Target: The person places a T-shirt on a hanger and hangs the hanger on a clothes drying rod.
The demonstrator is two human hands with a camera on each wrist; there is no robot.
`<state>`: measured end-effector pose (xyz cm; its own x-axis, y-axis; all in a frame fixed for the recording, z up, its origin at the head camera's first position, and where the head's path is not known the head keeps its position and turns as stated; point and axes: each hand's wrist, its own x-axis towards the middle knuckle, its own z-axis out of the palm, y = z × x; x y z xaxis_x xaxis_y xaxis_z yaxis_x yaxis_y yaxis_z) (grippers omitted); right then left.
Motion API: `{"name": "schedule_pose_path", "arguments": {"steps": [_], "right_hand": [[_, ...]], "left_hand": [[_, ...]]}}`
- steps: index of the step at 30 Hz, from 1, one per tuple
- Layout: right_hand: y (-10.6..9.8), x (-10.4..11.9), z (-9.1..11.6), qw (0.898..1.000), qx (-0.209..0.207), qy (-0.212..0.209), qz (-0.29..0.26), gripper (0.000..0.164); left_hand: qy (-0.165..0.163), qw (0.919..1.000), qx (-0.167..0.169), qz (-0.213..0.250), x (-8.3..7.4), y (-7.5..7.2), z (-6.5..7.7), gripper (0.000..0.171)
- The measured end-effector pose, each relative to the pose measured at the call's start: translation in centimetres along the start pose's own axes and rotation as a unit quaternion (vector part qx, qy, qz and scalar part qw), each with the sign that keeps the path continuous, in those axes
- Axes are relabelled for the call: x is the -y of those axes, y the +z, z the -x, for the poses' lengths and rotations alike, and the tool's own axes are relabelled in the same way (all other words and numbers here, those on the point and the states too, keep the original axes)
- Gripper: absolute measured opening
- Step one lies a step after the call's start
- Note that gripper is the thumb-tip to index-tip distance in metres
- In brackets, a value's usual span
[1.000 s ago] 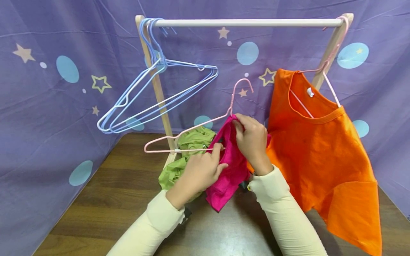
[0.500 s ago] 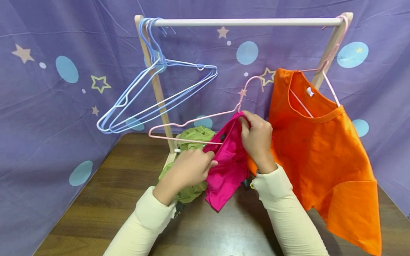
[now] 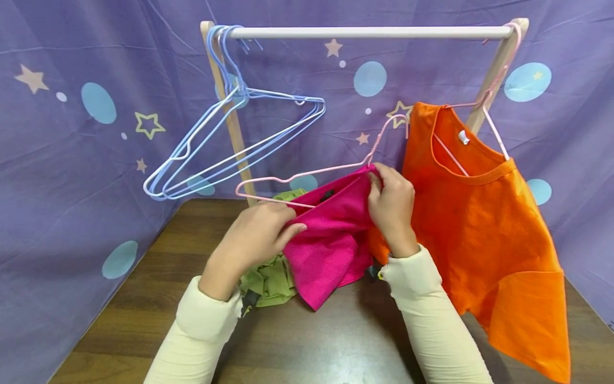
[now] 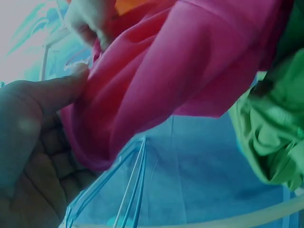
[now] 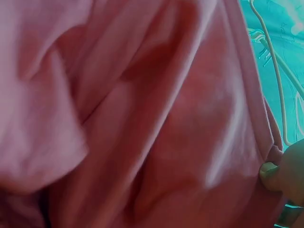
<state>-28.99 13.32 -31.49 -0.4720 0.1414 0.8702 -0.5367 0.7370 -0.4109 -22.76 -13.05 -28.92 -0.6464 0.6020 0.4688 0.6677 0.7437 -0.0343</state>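
Observation:
A magenta top (image 3: 331, 234) hangs between both hands, its neck opening wide with a dark label inside. One arm of a pink hanger (image 3: 268, 180) sticks out of that opening on the left; the rest is hidden in the cloth. My right hand (image 3: 394, 205) pinches the top just below the hanger's hook. At the opposite edge of the opening, my left hand (image 3: 254, 234) grips the cloth, thumb outside and fingers behind it; the left wrist view shows this thumb (image 4: 61, 92) against the fabric. A crumpled green garment (image 3: 271, 282) lies behind the top on the wooden table (image 3: 144, 298).
A rack with a white rail (image 3: 364, 33) stands at the back. Several blue and white hangers (image 3: 201, 144) hang at its left end. An orange T-shirt (image 3: 479, 229) on a pink hanger hangs at the right end, close beside my right hand.
My left hand has moved left and pulled the neck opening wider. The right hand, hanger and top have shifted slightly right and up, with the hanger's left arm rising.

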Motion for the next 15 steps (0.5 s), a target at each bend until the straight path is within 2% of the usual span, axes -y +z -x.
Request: {"name": "schedule_pose_path", "arguments": {"steps": [7, 15], "right_hand": [[-0.2, -0.3, -0.1, 1.0, 0.003, 0.013, 0.009, 0.012], [-0.5, -0.8, -0.4, 0.999, 0.035, 0.017, 0.022, 0.012]], "left_hand": [[0.041, 0.9972, -0.055, 0.029, 1.6, -1.4, 0.4, 0.017], [0.077, 0.9868, -0.118, 0.08, 3.1, -2.9, 1.3, 0.012]]}}
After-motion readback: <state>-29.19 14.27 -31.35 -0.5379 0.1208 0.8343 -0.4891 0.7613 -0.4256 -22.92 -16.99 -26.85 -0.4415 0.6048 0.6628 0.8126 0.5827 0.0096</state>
